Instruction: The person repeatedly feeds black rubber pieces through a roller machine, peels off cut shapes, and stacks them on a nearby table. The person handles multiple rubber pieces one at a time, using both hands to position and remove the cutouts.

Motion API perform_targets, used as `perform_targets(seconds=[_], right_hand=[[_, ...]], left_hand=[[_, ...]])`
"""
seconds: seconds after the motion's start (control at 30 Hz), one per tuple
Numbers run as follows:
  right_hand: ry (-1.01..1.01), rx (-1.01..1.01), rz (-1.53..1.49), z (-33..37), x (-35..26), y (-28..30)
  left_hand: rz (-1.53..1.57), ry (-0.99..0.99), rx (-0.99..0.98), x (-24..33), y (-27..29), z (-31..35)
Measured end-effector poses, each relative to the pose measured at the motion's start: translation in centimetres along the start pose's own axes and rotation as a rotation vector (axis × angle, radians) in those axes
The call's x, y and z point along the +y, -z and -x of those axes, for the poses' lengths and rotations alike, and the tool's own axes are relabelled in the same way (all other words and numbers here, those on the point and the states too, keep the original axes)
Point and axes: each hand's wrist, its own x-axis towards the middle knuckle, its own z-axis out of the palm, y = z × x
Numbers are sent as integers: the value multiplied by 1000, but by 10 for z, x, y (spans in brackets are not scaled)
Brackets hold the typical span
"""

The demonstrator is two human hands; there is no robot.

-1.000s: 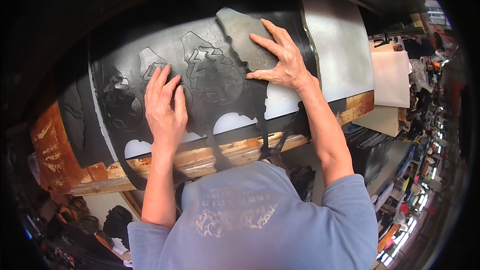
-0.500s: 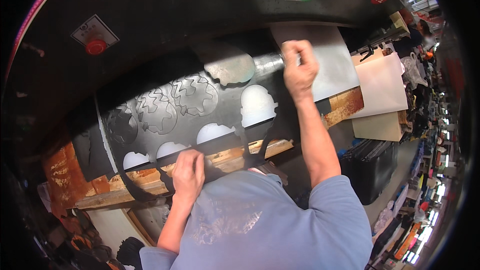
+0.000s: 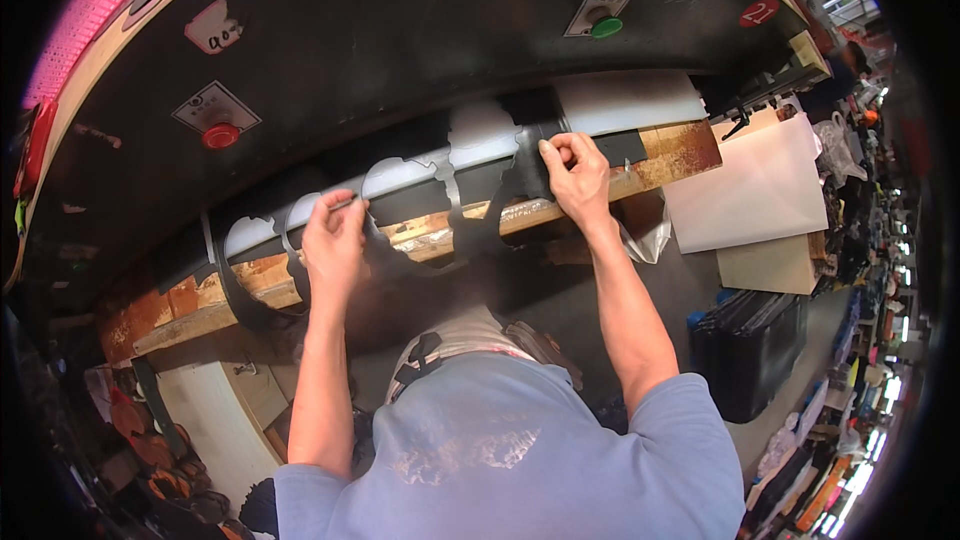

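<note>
Black cut-out sheet (image 3: 532, 170) lies at the machine, strips draped over the wooden edge (image 3: 190, 325). Left hand (image 3: 333, 248) half closed at a strip; right hand (image 3: 583, 185) curled at the sheet's right end. Can't tell if either grips. Beyond: red button (image 3: 220, 135), green button (image 3: 606, 27), plate print illegible; red numbered sticker (image 3: 759, 12).

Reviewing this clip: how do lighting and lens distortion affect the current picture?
Head view: the dark machine front bows strongly toward a black rim; head view: deep shadow beneath it swallows the far part of the black sheet; head view: white patches glare at lower right; head view: left hand and right hand stay readable.
</note>
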Motion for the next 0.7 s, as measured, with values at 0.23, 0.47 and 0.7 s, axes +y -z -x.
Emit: perform_targets(seconds=[0.23, 0.47, 0.7], right_hand=[[391, -89, 235, 12, -6, -5], [202, 296, 218, 12, 11, -4], [-186, -10, -41, 29, 24, 9]], left_hand=[[100, 26, -8, 2, -23, -9], [-308, -298, 95, -8, -16, 7], [-346, -288, 79, -8, -9, 23]])
